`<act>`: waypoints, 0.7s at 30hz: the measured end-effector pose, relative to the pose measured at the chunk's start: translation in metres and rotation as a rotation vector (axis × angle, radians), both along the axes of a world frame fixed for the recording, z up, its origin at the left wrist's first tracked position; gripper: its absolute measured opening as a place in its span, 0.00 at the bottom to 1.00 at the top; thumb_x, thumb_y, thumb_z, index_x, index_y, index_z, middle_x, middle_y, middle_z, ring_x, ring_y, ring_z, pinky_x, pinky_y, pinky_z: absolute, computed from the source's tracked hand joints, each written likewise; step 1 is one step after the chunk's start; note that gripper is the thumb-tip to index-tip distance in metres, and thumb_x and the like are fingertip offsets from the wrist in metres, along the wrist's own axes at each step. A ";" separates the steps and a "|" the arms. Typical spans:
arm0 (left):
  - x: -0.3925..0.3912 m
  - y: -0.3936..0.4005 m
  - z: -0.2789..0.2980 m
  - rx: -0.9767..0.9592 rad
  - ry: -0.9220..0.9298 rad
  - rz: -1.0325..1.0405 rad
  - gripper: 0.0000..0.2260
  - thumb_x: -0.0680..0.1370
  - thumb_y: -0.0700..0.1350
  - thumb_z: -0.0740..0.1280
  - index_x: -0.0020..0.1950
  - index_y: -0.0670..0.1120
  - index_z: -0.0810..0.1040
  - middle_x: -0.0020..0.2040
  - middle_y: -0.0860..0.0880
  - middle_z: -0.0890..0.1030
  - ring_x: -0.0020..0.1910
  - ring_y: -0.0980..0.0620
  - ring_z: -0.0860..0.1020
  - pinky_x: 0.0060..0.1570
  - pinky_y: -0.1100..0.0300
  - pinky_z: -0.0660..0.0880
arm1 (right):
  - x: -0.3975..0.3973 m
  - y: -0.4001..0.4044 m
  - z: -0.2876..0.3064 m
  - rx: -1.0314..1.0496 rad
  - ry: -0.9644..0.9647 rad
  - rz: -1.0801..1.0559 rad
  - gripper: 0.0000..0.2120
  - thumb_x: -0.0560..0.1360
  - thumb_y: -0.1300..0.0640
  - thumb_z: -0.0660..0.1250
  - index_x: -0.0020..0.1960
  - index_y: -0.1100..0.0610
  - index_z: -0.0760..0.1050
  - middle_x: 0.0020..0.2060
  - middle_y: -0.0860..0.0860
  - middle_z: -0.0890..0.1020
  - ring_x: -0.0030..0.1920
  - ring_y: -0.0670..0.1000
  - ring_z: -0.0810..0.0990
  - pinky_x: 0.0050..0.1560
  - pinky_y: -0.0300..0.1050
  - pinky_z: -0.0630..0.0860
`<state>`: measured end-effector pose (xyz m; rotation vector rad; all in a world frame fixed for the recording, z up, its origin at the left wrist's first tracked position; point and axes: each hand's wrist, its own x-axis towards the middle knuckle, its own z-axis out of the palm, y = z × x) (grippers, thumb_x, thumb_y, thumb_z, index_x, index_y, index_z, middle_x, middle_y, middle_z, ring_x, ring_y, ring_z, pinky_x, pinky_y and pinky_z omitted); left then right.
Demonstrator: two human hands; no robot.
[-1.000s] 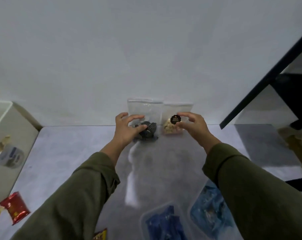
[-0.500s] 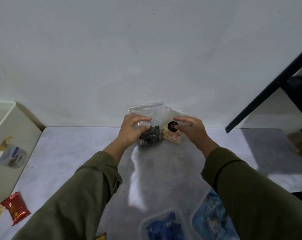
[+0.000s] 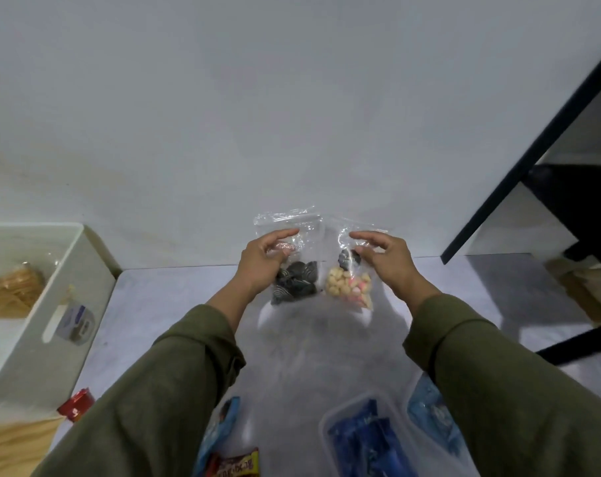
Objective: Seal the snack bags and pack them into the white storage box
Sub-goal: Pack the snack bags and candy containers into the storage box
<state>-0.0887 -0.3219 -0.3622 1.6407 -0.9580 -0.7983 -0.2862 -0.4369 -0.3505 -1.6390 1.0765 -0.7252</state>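
Wrapper point(image 3: 238, 464), brown and red, at 6 o'clock on the table point(image 3: 161, 304), cut off by the lower edge; its print too blurred to read. Tubs point(image 3: 333, 418), clear, at 5 o'clock, holding blue packets point(image 3: 361, 438), lettering illegible. Red packet point(image 3: 76, 405) at 8 o'clock. Box point(image 3: 82, 270), white, at 9 o'clock, partly out of view, holding a bag of tan snacks point(image 3: 11, 292); a label shows blurred through its handle slot. Left hand point(image 3: 263, 263), toward 12 o'clock, pinches the upper part of a clear bag point(image 3: 293, 284) of dark striped pieces. Right hand point(image 3: 388, 261) pinches the second bag point(image 3: 350, 287), pale and pink pieces, round black sticker unreadable. Bags touch side by side, bottoms hanging below the hands.
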 end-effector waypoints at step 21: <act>0.129 0.224 0.151 -0.197 0.039 0.024 0.12 0.77 0.35 0.65 0.49 0.52 0.81 0.47 0.54 0.82 0.45 0.57 0.80 0.41 0.57 0.75 | 0.138 0.204 0.144 -0.233 -0.139 0.137 0.12 0.74 0.64 0.68 0.48 0.48 0.81 0.40 0.47 0.78 0.45 0.49 0.77 0.57 0.49 0.76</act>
